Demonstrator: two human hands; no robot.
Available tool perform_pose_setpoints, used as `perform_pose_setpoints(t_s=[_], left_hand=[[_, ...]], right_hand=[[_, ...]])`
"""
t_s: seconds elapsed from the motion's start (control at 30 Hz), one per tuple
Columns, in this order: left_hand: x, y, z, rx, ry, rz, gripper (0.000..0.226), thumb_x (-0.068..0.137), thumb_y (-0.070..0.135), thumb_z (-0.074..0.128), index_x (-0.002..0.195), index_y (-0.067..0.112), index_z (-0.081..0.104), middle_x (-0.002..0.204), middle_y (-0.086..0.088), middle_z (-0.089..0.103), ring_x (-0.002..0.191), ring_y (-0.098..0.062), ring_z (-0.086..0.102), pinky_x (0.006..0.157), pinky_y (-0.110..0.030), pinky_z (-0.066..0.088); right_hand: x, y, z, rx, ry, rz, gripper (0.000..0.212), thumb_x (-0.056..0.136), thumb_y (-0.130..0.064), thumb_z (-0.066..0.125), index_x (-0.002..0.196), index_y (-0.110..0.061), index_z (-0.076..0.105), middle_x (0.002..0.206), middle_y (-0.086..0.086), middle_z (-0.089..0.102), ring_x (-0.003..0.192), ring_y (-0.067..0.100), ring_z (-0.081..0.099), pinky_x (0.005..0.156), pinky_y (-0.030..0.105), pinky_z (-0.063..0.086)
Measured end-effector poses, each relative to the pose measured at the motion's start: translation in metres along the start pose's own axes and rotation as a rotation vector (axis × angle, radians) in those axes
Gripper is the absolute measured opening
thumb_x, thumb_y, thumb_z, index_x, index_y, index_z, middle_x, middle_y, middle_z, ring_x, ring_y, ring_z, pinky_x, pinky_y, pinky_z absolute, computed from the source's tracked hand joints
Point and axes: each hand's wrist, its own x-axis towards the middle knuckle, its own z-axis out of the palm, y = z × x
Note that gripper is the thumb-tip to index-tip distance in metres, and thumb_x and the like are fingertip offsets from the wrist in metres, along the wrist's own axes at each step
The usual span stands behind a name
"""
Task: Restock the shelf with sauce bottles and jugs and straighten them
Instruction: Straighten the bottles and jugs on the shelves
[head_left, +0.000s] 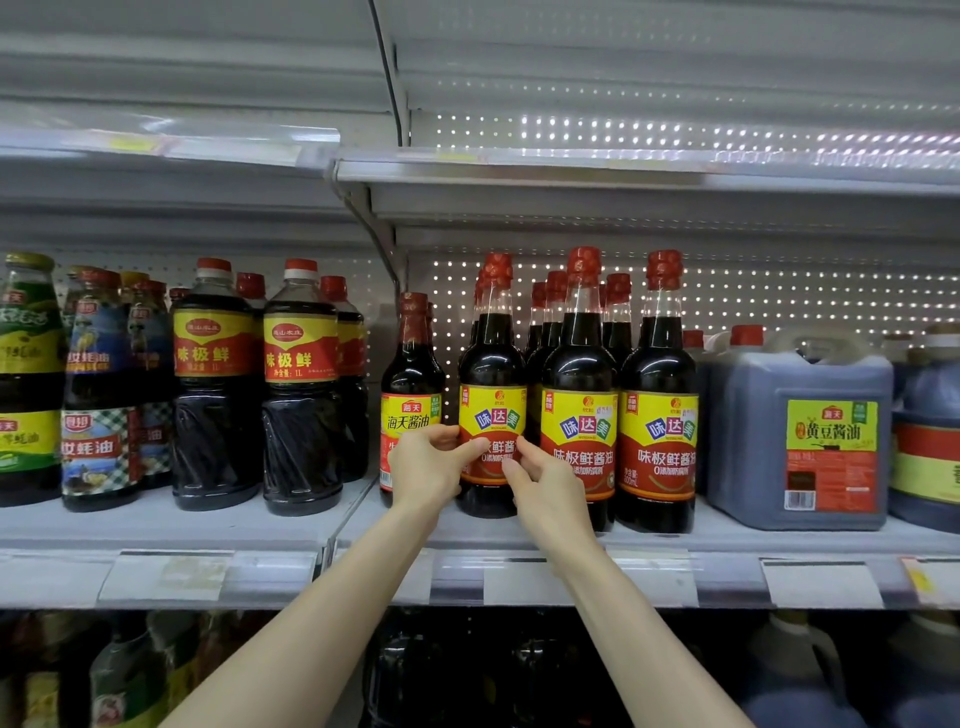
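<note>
A dark soy sauce bottle (491, 374) with a red cap and yellow-red label stands upright at the front of the shelf (519, 538). My left hand (428, 467) grips its left side at label height with curled fingers. My right hand (540, 480) pinches its right side, between it and the matching bottle (579, 395) beside it. A third matching bottle (658, 400) stands further right, with more rows behind. A shorter bottle (410, 374) with a yellow label stands just left of my left hand. A large sauce jug (800, 431) sits at the right.
Left shelf bay holds two 1 L bottles (301, 395) with red-yellow labels and oyster sauce bottles (98, 395). Another jug (930, 431) is at the far right edge. A shelf overhead is close above the caps. Price-tag strips line the shelf front; more bottles stand below.
</note>
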Motion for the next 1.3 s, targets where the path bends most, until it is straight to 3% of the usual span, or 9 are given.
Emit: perform_pose_setpoints(t_s=[0.27, 0.57, 1.07, 1.3], left_hand=[[-0.001, 0.005, 0.001, 0.009, -0.003, 0.012, 0.051, 0.077, 0.024, 0.079, 0.121, 0.003, 0.063, 0.110, -0.010, 0.068, 0.092, -0.018, 0.063, 0.057, -0.023, 0.053], [-0.004, 0.004, 0.003, 0.018, 0.021, 0.019, 0.049, 0.078, 0.024, 0.078, 0.120, 0.004, 0.064, 0.111, -0.011, 0.069, 0.097, -0.020, 0.065, 0.083, -0.044, 0.057], [0.003, -0.001, 0.005, 0.018, 0.023, 0.009, 0.051, 0.079, 0.025, 0.078, 0.123, 0.004, 0.063, 0.114, -0.011, 0.068, 0.102, -0.023, 0.064, 0.086, -0.044, 0.057], [0.000, 0.002, 0.005, 0.007, 0.018, 0.023, 0.048, 0.080, 0.024, 0.077, 0.121, 0.004, 0.063, 0.111, -0.010, 0.069, 0.095, -0.018, 0.063, 0.085, -0.044, 0.057]], right_hand=[[0.005, 0.003, 0.002, -0.056, -0.022, 0.009, 0.050, 0.101, -0.022, 0.048, 0.149, -0.020, 0.033, 0.144, 0.003, 0.048, 0.134, 0.020, 0.041, 0.106, 0.032, 0.040], [0.004, 0.004, 0.002, -0.065, -0.044, 0.016, 0.053, 0.100, -0.022, 0.050, 0.149, -0.020, 0.031, 0.146, 0.004, 0.045, 0.133, 0.019, 0.043, 0.105, 0.031, 0.041], [0.012, 0.004, 0.005, -0.066, -0.078, 0.023, 0.054, 0.100, -0.023, 0.051, 0.150, -0.019, 0.030, 0.145, 0.004, 0.047, 0.130, 0.019, 0.045, 0.103, 0.032, 0.043], [0.013, 0.006, 0.005, -0.083, -0.077, 0.017, 0.056, 0.100, -0.025, 0.051, 0.150, -0.019, 0.029, 0.146, 0.004, 0.046, 0.132, 0.020, 0.044, 0.105, 0.033, 0.042]])
